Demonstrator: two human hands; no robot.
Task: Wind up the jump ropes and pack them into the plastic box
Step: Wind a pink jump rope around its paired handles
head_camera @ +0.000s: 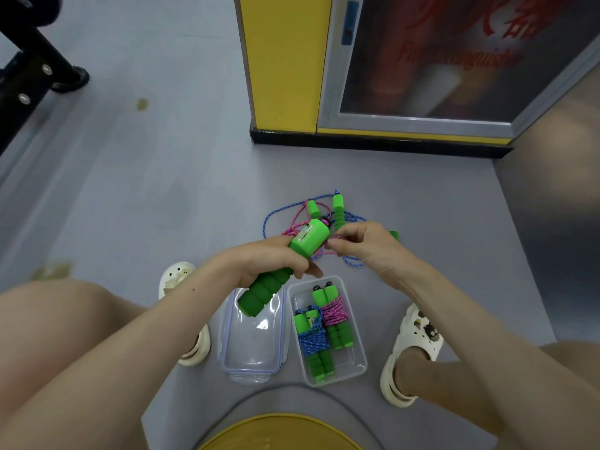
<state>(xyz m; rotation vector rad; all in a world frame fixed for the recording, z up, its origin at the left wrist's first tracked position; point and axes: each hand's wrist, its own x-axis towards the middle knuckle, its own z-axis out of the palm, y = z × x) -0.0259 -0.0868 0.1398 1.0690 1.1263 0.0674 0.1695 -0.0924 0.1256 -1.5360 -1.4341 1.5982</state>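
Observation:
My left hand (269, 263) grips a green jump-rope handle (285, 267) above the floor, its counter end pointing up and to the right. My right hand (363, 246) pinches the pink cord (328, 251) right beside that handle's top. Behind my hands, loose blue and pink ropes (285, 214) with more green handles (338, 211) lie tangled on the floor. The clear plastic box (358, 365) sits on the floor between my feet. It holds a wound blue rope (313, 341) and a wound pink rope (334, 315).
The box's clear lid (253, 349) lies left of the box. My white clogs (412, 352) flank both. A yellow and glass cabinet (389, 92) stands ahead, and black equipment (29, 69) at the far left. A yellow stool edge (279, 433) lies beneath me.

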